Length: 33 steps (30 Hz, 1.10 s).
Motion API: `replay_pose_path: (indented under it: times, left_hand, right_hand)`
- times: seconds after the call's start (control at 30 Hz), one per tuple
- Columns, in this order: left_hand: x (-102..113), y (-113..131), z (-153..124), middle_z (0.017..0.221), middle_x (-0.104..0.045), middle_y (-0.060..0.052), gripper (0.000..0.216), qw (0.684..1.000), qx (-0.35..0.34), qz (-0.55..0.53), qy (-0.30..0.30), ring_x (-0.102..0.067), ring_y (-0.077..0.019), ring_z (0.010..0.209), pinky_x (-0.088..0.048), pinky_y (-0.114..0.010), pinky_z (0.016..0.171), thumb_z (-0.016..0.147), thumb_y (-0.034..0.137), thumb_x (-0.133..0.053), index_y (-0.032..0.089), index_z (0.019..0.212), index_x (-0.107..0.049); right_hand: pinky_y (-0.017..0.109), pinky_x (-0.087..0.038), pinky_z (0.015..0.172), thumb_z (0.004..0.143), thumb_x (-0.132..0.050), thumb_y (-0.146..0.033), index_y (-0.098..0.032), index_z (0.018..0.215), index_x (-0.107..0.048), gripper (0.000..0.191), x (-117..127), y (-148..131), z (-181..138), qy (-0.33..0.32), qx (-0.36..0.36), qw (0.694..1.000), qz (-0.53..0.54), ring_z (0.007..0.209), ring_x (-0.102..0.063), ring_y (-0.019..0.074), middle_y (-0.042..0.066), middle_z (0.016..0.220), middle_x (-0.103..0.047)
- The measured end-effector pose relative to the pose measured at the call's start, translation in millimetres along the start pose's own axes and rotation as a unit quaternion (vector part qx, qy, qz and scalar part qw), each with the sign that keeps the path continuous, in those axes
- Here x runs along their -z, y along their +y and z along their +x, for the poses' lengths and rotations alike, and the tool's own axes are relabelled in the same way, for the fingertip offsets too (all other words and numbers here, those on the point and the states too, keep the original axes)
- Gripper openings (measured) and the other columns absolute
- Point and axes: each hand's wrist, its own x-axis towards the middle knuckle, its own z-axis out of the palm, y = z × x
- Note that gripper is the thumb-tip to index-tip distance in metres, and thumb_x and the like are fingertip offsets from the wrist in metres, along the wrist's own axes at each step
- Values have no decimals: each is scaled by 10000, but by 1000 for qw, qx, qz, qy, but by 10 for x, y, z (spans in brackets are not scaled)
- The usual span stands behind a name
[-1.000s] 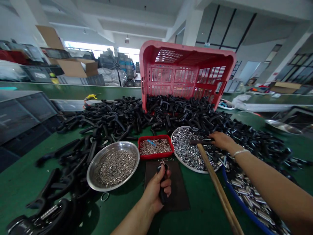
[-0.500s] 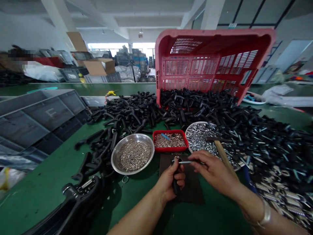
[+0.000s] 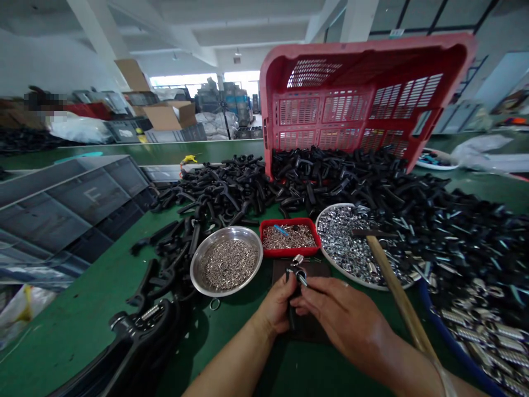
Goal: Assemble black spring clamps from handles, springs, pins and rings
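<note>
Black handle part (image 3: 291,317) is upright between the two hands, over a dark mat (image 3: 324,269). At far left a grey crate (image 3: 86,207) stands by the green counter (image 3: 243,325); next, a steel bowl (image 3: 199,266) holds many small metal pieces, with a ring (image 3: 214,309) lying just in front of it. The left hand (image 3: 275,306) has its fingers curled closed around the handle part, thumb near the top. Beyond the hands sits a red tray (image 3: 291,253) of pins. The right hand (image 3: 351,317) keeps its fingers close together on a silver pin (image 3: 303,280), which meets the handle part's upper end; how far it goes in is hidden. Rightward, a hammer (image 3: 394,286) lies across a white tray (image 3: 328,256) of metal pieces, then a blue basin (image 3: 435,318) holds springs (image 3: 479,336).
</note>
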Motion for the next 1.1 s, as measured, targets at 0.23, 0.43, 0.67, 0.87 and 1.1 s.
replay_pose_path:
  times: [0.23,0.43,0.67,0.87,1.1]
  left_hand:
    - [36,125,-91,525,-436,48,514,992,-1,123,-25,-351,-28,403,-250,-160,397,442,465,-791,141,723,-507]
    - [85,145,-64,556,-457,42,501,987,11,153,-56,-385,-32,424,-261,-156,412,470,425,-794,144,758,-496]
    - [27,76,68,529,-384,77,378,989,-21,143,1,-289,-16,393,-222,-137,389,670,446,-664,175,820,-449]
    - [-47,4,82,559,-430,65,439,956,-99,266,81,-361,-43,435,-290,-165,405,674,471,-642,166,950,-490]
    - [-74,30,89,506,-374,86,422,959,-94,237,121,-292,-30,391,-239,-160,376,681,465,-631,157,939,-500]
  right_hand:
    - [292,-545,629,833,-401,-142,-212,1009,-621,290,17,-212,4,-12,24,998,-56,829,-626,201,82,956,-670]
    - [291,-515,790,829,-434,-140,-212,1143,-550,342,-121,-134,-163,0,9,1000,-13,1007,-569,189,81,1113,-613]
    - [314,-516,806,830,-387,-109,-202,1124,-560,354,-363,187,-292,20,-110,992,56,1004,-577,183,103,1090,-614]
    - [242,-507,411,866,-387,-356,-155,959,-560,282,-358,215,-194,-49,-361,888,283,471,-593,129,27,643,-636]
    - [343,-486,627,859,-342,-415,-159,844,-560,337,-450,289,-152,-81,-271,949,140,725,-600,204,105,788,-623]
